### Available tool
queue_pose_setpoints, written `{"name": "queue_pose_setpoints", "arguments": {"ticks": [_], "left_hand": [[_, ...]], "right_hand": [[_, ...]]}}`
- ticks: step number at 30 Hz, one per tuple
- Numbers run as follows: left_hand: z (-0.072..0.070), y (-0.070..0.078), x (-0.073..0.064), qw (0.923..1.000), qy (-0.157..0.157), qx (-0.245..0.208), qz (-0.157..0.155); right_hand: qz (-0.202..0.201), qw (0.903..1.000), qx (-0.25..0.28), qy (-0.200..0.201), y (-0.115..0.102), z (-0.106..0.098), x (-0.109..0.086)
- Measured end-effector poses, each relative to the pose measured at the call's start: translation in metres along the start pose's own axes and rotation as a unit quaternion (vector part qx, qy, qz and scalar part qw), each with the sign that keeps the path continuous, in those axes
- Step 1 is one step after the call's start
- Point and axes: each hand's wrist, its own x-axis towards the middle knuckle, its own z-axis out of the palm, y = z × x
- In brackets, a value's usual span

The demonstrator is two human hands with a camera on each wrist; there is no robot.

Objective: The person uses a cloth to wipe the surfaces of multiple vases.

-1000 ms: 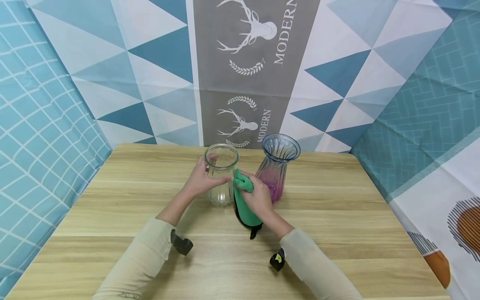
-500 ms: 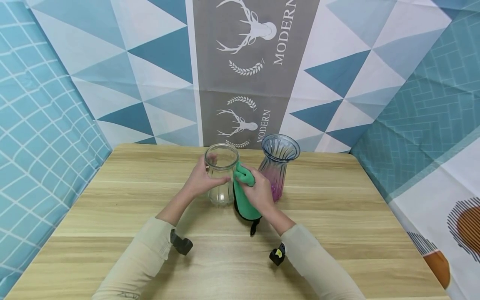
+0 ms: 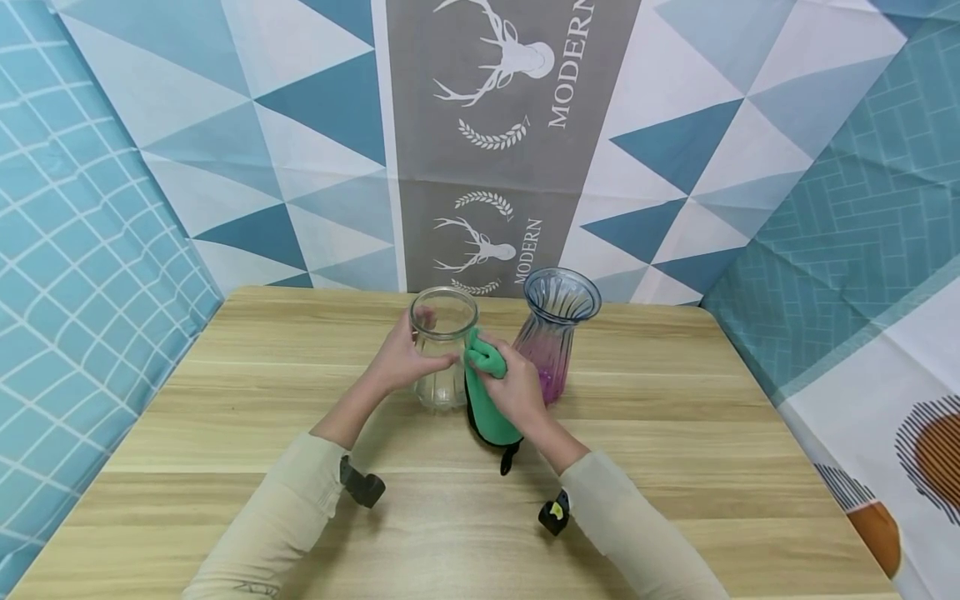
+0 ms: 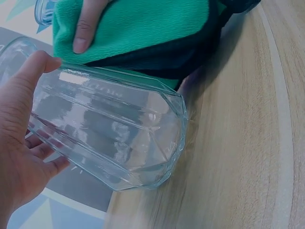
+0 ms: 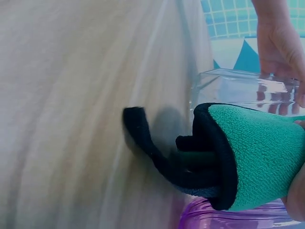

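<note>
My left hand (image 3: 399, 360) grips a clear glass vase (image 3: 440, 390) around its upper body, thumb on the near side and fingers on the far side. In the left wrist view the vase's ribbed wall and thick base show plainly. A folded green towel (image 3: 493, 419) with black edging and a black hanging loop is held in my right hand (image 3: 519, 387). It lies against the right side of the clear vase. Close behind my right hand stands a second glass vase (image 3: 555, 343), blue at the flared rim and purple lower down; the hand hides part of its base.
The wooden table (image 3: 300, 400) carries both vases near its back edge. A patterned cloth backdrop (image 3: 322, 150) rises directly behind. More fabric hangs at the left and right sides. A small black camera (image 3: 362, 486) sits at each wrist.
My right hand and the towel have shifted slightly up and right, then back left and down along the vase's side. The left hand and both vases stay in place.
</note>
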Motion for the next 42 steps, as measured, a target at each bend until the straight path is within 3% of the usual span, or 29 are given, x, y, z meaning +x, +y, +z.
{"name": "queue_pose_setpoints", "arguments": {"ticks": [16, 32, 42], "left_hand": [[-0.005, 0.002, 0.001, 0.9997, -0.019, -0.017, 0.007], [-0.004, 0.003, 0.001, 0.9992, -0.036, -0.009, 0.012], [-0.005, 0.003, 0.000, 0.9986, -0.051, -0.012, 0.004]], "right_hand": [[0.024, 0.9995, -0.006, -0.018, 0.005, 0.001, -0.007], [0.002, 0.9997, 0.017, 0.020, -0.003, -0.009, 0.009], [-0.001, 0.9999, 0.014, 0.008, -0.004, -0.007, 0.009]]}}
